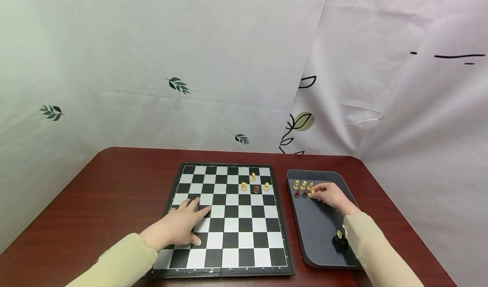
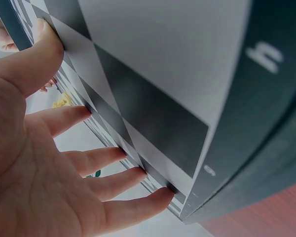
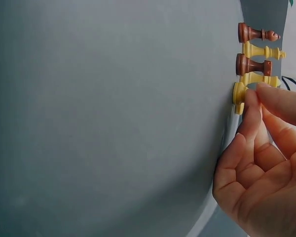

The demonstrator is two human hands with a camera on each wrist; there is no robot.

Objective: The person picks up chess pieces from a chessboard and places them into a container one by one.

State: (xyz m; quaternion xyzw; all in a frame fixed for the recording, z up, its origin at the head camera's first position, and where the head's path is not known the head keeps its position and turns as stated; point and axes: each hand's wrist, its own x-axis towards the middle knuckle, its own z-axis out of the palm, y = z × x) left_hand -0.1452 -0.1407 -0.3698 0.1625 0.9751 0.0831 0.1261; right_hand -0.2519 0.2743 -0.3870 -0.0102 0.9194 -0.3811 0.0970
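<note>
We've got a sort part-way along, as far as we can judge: 4 chess pcs stand on the black-and-white checkered folding board [image 1: 231, 225], beyond the L hand [image 1: 179, 224] & over toward the R hand [image 1: 331, 193]. That's 3 yellow pieces [image 1: 244, 186] around 1 dark brown piece [image 1: 256, 189]. Under the R hand, the dark grey shallow tray [image 1: 316, 236] has 2 short rows at its far L corner, by the fingertips: 3 yellow pcs behind, 2 brown + 1 yellow in front. Wrist cam shows the brown ones as a bishop [image 3: 256, 33] & prob. a rook [image 3: 254, 64].

R hand pinches the small yellow plastic-looking chess piece [image 3: 239, 94] by its top, thumb vs. fingers, at the end of the front row; can't tell if it's being set down or lifted, so we can't say if board or tray is the one left to fill. L hand is spread & loose, fingertips on the board's L side, grasping nothing.

Hard to make out: the pinched pc's head (behind fingers), types of the board pcs (too small), the black object [image 1: 340, 241] by the R wrist, partly behind the sleeve. Tray's near R corner is hidden by the R forearm.
</note>
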